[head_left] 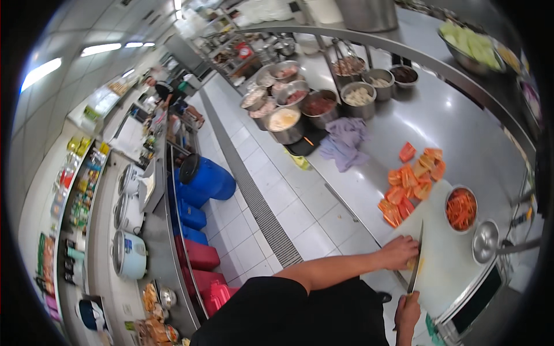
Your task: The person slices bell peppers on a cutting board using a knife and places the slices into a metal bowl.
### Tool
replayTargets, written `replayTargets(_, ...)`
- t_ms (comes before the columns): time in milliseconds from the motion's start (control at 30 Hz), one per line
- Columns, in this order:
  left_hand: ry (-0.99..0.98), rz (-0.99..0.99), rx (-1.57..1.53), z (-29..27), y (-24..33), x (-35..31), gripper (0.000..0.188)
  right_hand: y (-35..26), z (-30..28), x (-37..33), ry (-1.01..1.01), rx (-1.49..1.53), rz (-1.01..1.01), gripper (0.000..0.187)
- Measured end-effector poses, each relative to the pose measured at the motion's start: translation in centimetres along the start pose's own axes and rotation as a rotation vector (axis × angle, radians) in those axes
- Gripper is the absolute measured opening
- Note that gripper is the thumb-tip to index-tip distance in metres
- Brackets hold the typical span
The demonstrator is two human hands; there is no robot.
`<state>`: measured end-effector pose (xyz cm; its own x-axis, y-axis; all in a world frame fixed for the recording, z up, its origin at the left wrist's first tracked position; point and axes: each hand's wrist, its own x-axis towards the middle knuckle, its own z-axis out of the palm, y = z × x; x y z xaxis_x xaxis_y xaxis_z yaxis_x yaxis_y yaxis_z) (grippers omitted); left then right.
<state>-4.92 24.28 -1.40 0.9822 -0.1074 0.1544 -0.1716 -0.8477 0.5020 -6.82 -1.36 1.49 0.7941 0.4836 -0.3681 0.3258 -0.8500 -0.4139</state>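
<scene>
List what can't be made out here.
All in the head view:
- Whatever lies under the left hand: hidden by it.
- The knife: most of its handle covered by the right hand.
- The big steel pot: top cut off by the upper edge.
- Distant person: actions too small and blurred.

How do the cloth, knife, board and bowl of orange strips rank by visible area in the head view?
1. Board
2. Cloth
3. Bowl of orange strips
4. Knife: long but thin

The cloth lies farther off, so true sizes are unsure.
</scene>
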Motion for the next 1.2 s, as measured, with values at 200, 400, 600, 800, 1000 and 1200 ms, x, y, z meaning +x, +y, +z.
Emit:
replayTargets(200,-0.066,-0.076,-0.058,-0.6,0.1,0.2,0.051,-0.4,-0.9,0.7,-0.029,0.058,-0.029,0.038)
replayTargets(400,-0.063,-0.097,-0.087,-0.6,-0.1,0.7,0.052,-0.5,-1.1,1.3,-0.044,0.060,-0.020,0.035)
replayTargets(600,-0.032,-0.028,-0.089,0.7,0.6,1.3,0.048,0.6,-0.4,0.5,-0.004,-0.017,-0.008,0.042)
replayTargets(800,-0.083,0.051,-0.130,0.6,-2.0,-0.5,0.048,-1.1,-0.8,0.6,-0.109,-0.055,0.061,0.043)
replayTargets(1000,-0.043,0.047,-0.111,-2.1,-1.2,0.4,0.055,0.2,0.8,0.8,0.004,-0.163,0.007,0.058)
replayTargets(1200,-0.043,0.026,-0.064,-0.6,-0.8,1.1,0.054,0.1,0.1,0.8,0.021,-0.024,0.024,0.037)
